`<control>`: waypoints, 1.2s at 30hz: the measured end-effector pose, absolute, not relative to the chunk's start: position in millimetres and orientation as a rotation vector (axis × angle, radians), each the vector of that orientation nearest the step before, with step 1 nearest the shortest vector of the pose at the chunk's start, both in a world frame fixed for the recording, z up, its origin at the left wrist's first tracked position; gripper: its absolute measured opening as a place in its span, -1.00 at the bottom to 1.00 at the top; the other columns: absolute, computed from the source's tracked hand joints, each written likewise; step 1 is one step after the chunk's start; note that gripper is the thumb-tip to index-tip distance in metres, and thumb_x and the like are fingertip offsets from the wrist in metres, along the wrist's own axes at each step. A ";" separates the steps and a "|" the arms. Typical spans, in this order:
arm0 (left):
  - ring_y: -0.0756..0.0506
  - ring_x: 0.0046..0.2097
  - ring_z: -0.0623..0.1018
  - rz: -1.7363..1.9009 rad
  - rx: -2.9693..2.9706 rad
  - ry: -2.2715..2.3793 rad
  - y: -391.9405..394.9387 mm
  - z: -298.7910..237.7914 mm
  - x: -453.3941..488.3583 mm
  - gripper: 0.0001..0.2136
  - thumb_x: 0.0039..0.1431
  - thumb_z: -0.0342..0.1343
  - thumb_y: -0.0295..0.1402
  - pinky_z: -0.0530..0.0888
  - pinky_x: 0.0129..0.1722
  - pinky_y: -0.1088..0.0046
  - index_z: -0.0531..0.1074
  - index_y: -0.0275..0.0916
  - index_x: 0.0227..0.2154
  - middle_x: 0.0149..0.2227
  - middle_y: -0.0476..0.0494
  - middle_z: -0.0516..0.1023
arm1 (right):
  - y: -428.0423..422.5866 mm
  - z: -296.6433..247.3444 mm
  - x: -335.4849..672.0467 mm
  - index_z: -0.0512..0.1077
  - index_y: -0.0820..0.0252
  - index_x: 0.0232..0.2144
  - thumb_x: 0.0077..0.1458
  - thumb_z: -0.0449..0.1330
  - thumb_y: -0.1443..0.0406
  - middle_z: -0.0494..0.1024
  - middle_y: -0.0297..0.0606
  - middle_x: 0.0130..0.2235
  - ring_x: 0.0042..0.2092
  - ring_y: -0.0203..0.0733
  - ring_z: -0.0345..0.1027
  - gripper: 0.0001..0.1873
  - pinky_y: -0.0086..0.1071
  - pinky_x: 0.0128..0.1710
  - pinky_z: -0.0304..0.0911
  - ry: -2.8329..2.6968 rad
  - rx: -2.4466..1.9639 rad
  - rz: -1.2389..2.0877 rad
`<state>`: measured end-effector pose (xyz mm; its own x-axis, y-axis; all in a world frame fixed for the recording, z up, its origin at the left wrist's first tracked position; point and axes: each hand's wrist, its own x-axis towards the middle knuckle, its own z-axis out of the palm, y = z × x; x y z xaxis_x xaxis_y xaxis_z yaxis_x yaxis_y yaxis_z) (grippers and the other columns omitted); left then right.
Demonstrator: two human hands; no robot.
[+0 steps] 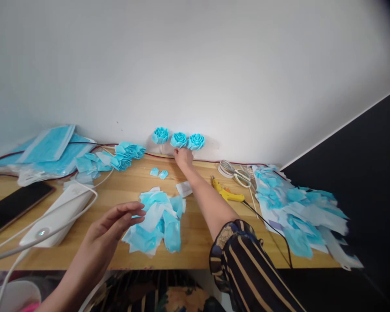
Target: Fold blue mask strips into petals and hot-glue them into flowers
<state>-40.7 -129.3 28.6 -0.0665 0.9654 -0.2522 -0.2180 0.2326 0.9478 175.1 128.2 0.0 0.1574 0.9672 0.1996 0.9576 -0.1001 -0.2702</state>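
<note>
My right hand [183, 158] reaches to the wall, its fingers closed just beneath the middle blue artificial flower [178, 140]. Any stem there is hidden by the fingers. Close on either side are two more blue artificial flowers, the left one [160, 135] on a thin stick and the right one [196, 141] just above my knuckles. My left hand [112, 225] hovers open at the near edge, fingers stretched, with nothing visible in it. Beside its fingertips lies a pile of blue and white fabric pieces [162, 221]. Two small blue folded pieces [158, 173] lie behind that pile.
A yellow glue gun [227, 190], scissors [242, 177] and a heap of blue scraps [289, 212] lie right on the wooden table [198, 255]. Left are blue face masks [48, 145], finished flowers [126, 154], a white power strip [58, 214], cables and a phone [17, 206].
</note>
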 end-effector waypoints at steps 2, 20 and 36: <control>-0.14 -0.12 0.62 1.155 0.863 1.215 -128.0 26.9 -38.5 -0.61 -0.10 0.40 -0.04 0.50 -0.11 0.45 0.60 -0.17 -0.25 -0.13 -0.12 0.66 | 126.5 -0.5 176.2 0.58 0.23 -0.12 0.35 -0.03 0.18 0.64 0.01 -0.10 -0.04 -0.06 0.52 -0.59 -0.34 -0.08 0.32 -1.846 -2.095 0.056; -0.10 -0.02 0.57 1.273 1.760 0.933 -99.3 32.9 -5.6 -0.81 0.27 0.04 -0.43 0.45 0.00 0.39 0.57 -0.19 -0.24 -0.12 -0.14 0.63 | 2.9 25.8 227.5 0.49 0.16 -0.24 0.15 -0.05 0.42 0.58 -0.36 -0.38 -0.42 -0.31 0.40 -0.68 -0.46 -0.35 0.21 -2.037 -1.511 0.543; -0.14 -0.10 0.59 0.997 1.946 1.042 -9.8 17.0 21.0 -0.73 0.23 -0.04 -0.38 0.47 -0.13 0.36 0.57 -0.25 -0.21 -0.16 -0.19 0.64 | -25.6 -19.6 227.2 0.47 0.15 -0.29 0.04 -0.06 0.36 0.58 -0.26 -0.36 -0.36 -0.17 0.39 -0.69 -0.38 -0.35 0.19 -1.698 -1.576 0.537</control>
<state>21.0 -9.8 17.0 0.3791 0.8767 0.2961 0.3344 -0.4281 0.8396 227.2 -25.6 -19.6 0.0343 0.9713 0.2355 0.6588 0.1552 -0.7361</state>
